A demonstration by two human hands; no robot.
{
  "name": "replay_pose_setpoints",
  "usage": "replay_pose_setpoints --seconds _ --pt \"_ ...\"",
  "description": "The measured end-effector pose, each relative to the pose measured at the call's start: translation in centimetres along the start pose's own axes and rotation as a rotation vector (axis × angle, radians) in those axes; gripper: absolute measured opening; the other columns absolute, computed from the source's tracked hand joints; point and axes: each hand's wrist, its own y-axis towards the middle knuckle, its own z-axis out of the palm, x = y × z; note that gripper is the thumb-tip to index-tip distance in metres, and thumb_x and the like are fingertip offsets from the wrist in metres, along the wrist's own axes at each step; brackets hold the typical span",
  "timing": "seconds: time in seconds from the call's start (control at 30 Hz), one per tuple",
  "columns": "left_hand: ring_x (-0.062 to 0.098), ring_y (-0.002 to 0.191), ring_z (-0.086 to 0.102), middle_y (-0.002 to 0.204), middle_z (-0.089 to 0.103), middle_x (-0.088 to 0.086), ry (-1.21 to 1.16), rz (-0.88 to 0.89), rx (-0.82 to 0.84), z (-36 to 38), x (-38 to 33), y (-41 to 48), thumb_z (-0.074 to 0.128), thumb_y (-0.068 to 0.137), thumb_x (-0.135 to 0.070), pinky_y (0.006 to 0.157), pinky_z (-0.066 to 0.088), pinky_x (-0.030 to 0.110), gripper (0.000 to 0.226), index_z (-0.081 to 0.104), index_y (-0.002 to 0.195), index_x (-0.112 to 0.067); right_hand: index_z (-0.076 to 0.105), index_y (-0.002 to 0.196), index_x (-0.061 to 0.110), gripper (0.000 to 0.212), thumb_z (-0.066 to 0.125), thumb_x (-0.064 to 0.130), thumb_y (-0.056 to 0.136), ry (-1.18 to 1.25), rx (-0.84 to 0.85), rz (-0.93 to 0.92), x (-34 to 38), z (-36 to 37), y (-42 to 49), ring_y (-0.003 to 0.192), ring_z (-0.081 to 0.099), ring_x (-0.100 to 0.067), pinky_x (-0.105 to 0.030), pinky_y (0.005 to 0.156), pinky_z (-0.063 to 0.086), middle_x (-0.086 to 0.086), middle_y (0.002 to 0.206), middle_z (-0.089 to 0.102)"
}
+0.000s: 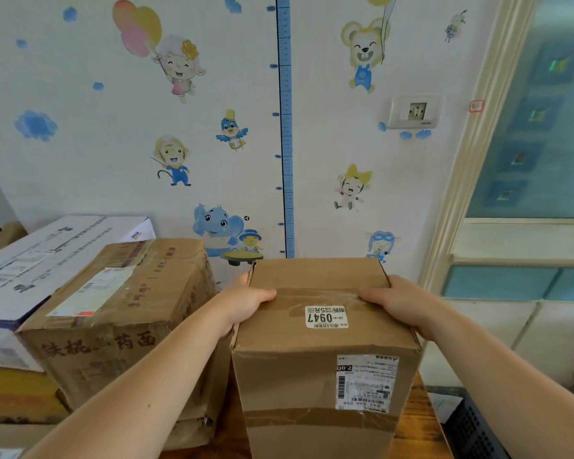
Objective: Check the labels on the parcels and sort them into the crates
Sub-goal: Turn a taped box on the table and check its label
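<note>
The left hand [246, 303] and right hand [398, 299] grip the upper sides of a tall brown cardboard parcel [325, 346] over the wooden table [421, 435], its labels showing. It seems not yet sorted, like the larger brown cardboard box [120, 313] beside it. A dark slatted crate [471, 425] waits at lower right.

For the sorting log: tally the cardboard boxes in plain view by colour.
Brown: 2, the held box and the box left of it
White: 1, the white box at far left
Total: 3
</note>
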Motion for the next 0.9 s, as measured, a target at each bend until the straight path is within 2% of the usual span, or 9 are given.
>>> replay_pose_setpoints --seconds 0.07,0.17,0.23,0.3,0.43,0.53,0.7,0.8,0.9 --pt "0.005 0.081 0.054 0.091 0.054 -0.011 0.022 0.037 0.004 0.0 0.0 0.0 0.060 0.097 -0.024 0.074 0.045 0.025 0.038 0.044 0.131 -0.021 0.057 0.083 0.023 0.016 0.063 0.033 0.095 -0.015 -0.012 -0.010 0.0 0.1 0.1 0.084 0.065 -0.017 -0.032 0.078 0.051 0.000 0.088 0.067" --pt "0.004 0.079 0.054 0.099 0.056 -0.010 0.000 0.016 0.006 -0.1 0.1 -0.4 0.058 0.098 -0.031 0.064 0.044 0.020 0.029 0.043 0.120 -0.022 0.058 0.090 0.022 0.019 0.064 0.039 0.093 0.009 -0.024 -0.002 -0.6 0.2 0.4 0.086 0.065 -0.018 -0.035 0.085 0.052 0.000 0.091 0.067" --pt "0.013 0.092 0.063 0.108 0.066 -0.002 -0.095 -0.031 0.054 -0.5 0.8 -0.6 0.054 0.098 -0.041 0.080 0.051 0.028 0.030 0.053 0.117 -0.017 0.057 0.109 0.020 0.039 0.067 0.050 0.087 0.070 -0.022 0.032 -1.3 0.1 0.7 0.090 0.069 -0.022 -0.039 0.086 0.056 -0.003 0.101 0.069" --pt "0.021 0.105 0.067 0.113 0.072 0.004 -0.240 -0.076 0.109 -0.8 2.2 -0.8 0.048 0.099 -0.046 0.099 0.049 0.038 0.036 0.063 0.118 -0.019 0.055 0.118 0.019 0.050 0.065 0.056 0.086 0.154 -0.008 0.087 -2.0 -0.1 0.6 0.088 0.072 -0.026 -0.038 0.078 0.058 -0.008 0.104 0.072" --pt "0.022 0.094 0.072 0.103 0.075 0.008 -0.440 -0.119 0.118 -0.7 3.7 -1.7 0.044 0.102 -0.039 0.084 0.053 0.036 0.033 0.067 0.112 -0.018 0.060 0.118 0.015 0.041 0.063 0.046 0.091 0.312 0.062 0.133 -2.9 -0.2 0.1 0.085 0.074 -0.030 -0.035 0.067 0.057 -0.014 0.098 0.075" --pt "0.024 0.096 0.070 0.103 0.075 0.010 -0.460 -0.122 0.137 -0.9 3.7 -1.7 0.047 0.101 -0.035 0.088 0.053 0.037 0.029 0.067 0.114 -0.018 0.057 0.119 0.015 0.037 0.065 0.039 0.092 0.317 0.035 0.118 -2.9 -0.1 -0.1 0.084 0.073 -0.029 -0.034 0.065 0.057 -0.014 0.100 0.074" --pt "0.026 0.092 0.070 0.098 0.075 0.011 -0.484 -0.135 0.110 -1.0 3.2 -1.2 0.051 0.100 -0.032 0.085 0.054 0.038 0.026 0.066 0.113 -0.015 0.056 0.113 0.030 0.026 0.060 0.047 0.094 0.226 0.053 0.108 -2.5 -0.4 -0.2 0.094 0.072 -0.030 -0.050 0.086 0.058 -0.010 0.104 0.073" --pt "0.023 0.084 0.072 0.093 0.076 0.009 -0.540 -0.134 0.097 -0.9 2.9 -1.2 0.051 0.099 -0.036 0.075 0.055 0.034 0.030 0.070 0.108 -0.014 0.056 0.116 0.026 0.031 0.062 0.046 0.092 0.285 0.046 0.100 -2.3 -0.4 -0.4 0.090 0.072 -0.029 -0.044 0.079 0.060 -0.011 0.103 0.073" --pt "0.029 0.098 0.068 0.101 0.075 0.011 -0.697 -0.094 0.046 -0.7 2.7 -1.1 0.056 0.095 -0.041 0.092 0.052 0.044 0.031 0.073 0.103 -0.016 0.061 0.113 0.018 0.030 0.060 0.041 0.094 0.442 -0.035 0.074 -2.2 -0.5 -0.7 0.079 0.069 -0.028 -0.040 0.072 0.055 -0.010 0.086 0.075"
